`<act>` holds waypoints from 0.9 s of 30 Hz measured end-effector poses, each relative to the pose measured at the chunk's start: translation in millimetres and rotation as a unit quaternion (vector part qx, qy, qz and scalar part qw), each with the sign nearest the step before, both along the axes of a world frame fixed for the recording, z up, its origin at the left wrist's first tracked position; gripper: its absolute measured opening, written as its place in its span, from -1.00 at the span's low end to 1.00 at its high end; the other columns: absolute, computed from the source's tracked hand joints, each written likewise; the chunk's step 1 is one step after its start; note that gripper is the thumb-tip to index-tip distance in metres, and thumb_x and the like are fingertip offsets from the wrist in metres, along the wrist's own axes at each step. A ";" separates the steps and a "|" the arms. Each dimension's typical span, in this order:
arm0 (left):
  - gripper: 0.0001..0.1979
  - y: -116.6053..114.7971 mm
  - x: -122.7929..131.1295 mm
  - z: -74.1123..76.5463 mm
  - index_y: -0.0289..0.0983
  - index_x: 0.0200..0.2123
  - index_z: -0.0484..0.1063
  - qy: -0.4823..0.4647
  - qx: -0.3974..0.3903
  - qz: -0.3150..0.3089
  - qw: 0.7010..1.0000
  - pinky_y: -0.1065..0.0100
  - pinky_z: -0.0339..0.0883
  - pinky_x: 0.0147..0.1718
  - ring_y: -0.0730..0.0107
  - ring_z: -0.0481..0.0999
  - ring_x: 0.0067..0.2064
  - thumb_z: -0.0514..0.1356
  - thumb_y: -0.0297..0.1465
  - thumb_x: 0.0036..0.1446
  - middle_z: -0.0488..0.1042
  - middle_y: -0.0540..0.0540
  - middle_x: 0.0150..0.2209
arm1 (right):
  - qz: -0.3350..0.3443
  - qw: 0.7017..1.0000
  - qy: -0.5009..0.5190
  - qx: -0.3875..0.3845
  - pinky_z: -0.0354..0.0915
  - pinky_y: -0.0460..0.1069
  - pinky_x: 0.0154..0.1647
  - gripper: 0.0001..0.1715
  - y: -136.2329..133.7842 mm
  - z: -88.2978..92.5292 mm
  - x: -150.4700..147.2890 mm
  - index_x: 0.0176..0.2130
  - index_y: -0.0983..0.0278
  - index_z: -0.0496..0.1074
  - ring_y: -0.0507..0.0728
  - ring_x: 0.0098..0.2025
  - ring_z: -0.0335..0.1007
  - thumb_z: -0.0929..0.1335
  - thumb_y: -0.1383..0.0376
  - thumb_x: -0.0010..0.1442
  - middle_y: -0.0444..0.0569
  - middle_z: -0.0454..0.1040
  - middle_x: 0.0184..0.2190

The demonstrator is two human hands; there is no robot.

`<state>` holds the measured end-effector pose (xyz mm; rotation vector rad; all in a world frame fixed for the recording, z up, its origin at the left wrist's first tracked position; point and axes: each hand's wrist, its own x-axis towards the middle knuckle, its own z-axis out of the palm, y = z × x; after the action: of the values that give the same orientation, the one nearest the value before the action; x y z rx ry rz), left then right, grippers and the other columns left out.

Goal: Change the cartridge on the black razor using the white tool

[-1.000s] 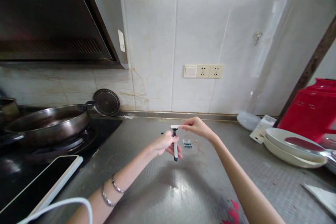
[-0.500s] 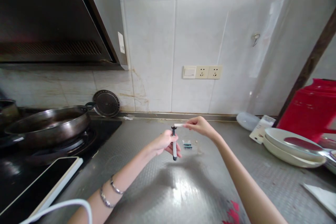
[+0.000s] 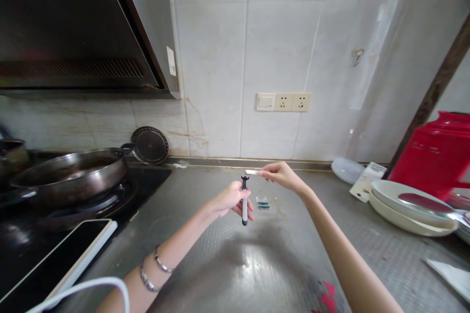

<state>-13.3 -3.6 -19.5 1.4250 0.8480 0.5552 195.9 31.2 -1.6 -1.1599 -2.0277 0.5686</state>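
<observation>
My left hand is closed around a razor handle, grey-white with black ends. The handle stands roughly upright above the counter, its forked black end on top. Just above that fork, my right hand pinches a slim white stick, pointing left. A small gap shows between the stick and the fork. What the stick is exactly, I cannot make out. Behind my hands on the counter lies a small clear pack with dark green strips.
A metal pan sits on the stove at left, with a phone-like device and white cable nearer. To the right are stacked plates, a white box, a clear lid and a red jug.
The white stick and my right hand have risen slightly, opening a small gap above the razor handle's fork. My left hand keeps its grip almost unchanged.
</observation>
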 end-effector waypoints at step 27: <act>-0.82 7.0 -9.0 -8.8 -0.23 -0.27 0.31 0.085 0.447 0.044 0.889 0.41 0.22 -0.27 0.34 0.44 -0.30 -0.05 -0.33 0.21 0.45 -0.10 -0.34 | 0.056 0.995 -0.083 0.017 -0.18 -0.10 -0.62 -0.51 -62.6 57.9 -10.1 -0.56 0.35 0.48 -0.04 -0.57 -0.19 0.28 0.02 0.10 -0.19 -0.02 -0.67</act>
<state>-22.3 3.3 -28.3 2.3071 0.8285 0.9767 185.8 -31.4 56.3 -1.1109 -2.2467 0.5053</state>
